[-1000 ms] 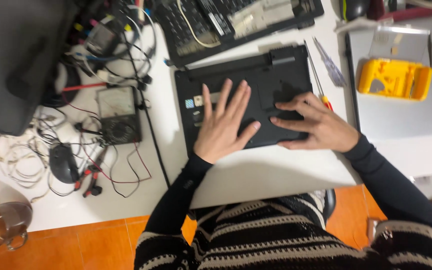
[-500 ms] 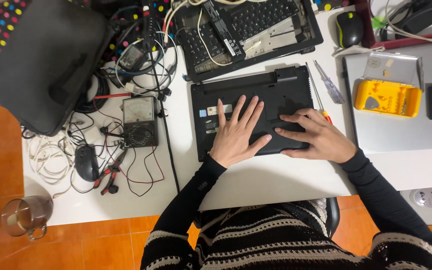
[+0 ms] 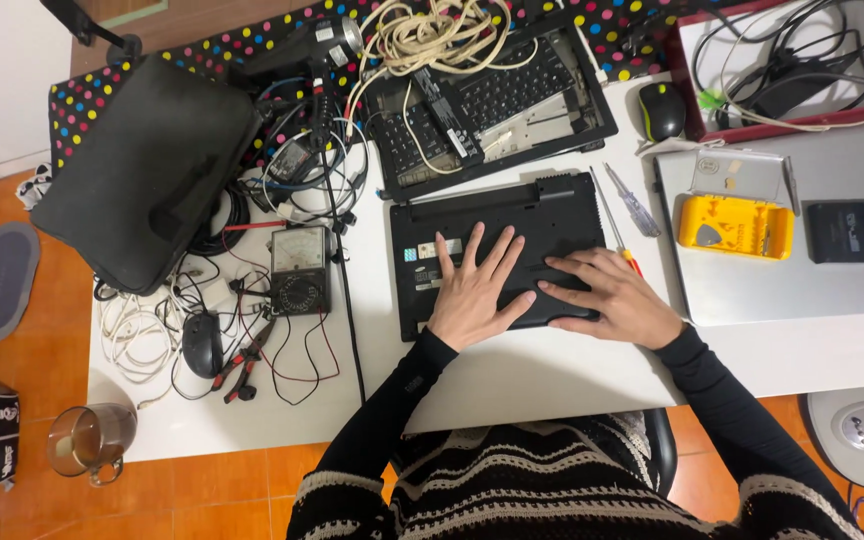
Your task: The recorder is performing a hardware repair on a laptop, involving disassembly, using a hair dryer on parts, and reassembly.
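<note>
A black laptop [image 3: 512, 215] lies bottom side up on the white table [image 3: 552, 375] in front of me. My left hand [image 3: 474, 290] rests flat on its underside with the fingers spread. Beside it, my right hand [image 3: 607, 295] lies on the laptop's near right part, fingers pointing left and apart. Neither hand holds anything. Two screwdrivers [image 3: 627, 210] lie just right of the laptop, close to my right hand.
A dismantled laptop keyboard base [image 3: 497, 95] with coiled cables sits behind. Left: an analog multimeter [image 3: 298, 268], pliers [image 3: 242, 362], a mouse [image 3: 202, 345], tangled wires, a black bag [image 3: 142, 170], a glass mug [image 3: 87, 440]. Right: a yellow bit case [image 3: 735, 225], a second mouse [image 3: 662, 110], a silver laptop [image 3: 802, 290].
The view has shifted, showing more of the table's far side. Both hands stay flat on the laptop's underside in nearly the same pose.
</note>
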